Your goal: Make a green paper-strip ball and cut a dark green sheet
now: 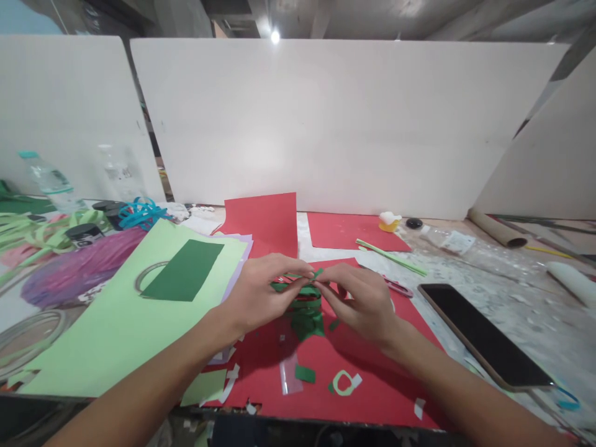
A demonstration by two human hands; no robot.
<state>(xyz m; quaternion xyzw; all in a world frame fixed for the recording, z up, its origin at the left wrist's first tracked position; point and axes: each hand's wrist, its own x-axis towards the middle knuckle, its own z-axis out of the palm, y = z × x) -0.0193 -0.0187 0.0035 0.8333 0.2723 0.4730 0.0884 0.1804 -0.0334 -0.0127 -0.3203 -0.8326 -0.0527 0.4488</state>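
Over a red sheet of paper [372, 388], both hands meet fingertip to fingertip. My left hand [265, 290] is closed in a pinch on a small dark green paper strip [318, 274]. Thumb and fingers of my right hand [361, 304] pinch the same strip from the other side. Just below the fingers are more green paper strips [306, 315], partly covered by the left hand. A small green paper piece [305, 373], a pale green paper ring [343, 383] and a clear plastic strip [289, 366] lie nearer me.
Left are a light green sheet [107, 335] with a dark green rectangle [189, 270] on it, and a pink plastic bag [79, 267]. A phone [484, 335] lies right, near pale green strips [391, 256] and a yellow cup [389, 223]. White panels [326, 124] stand behind.
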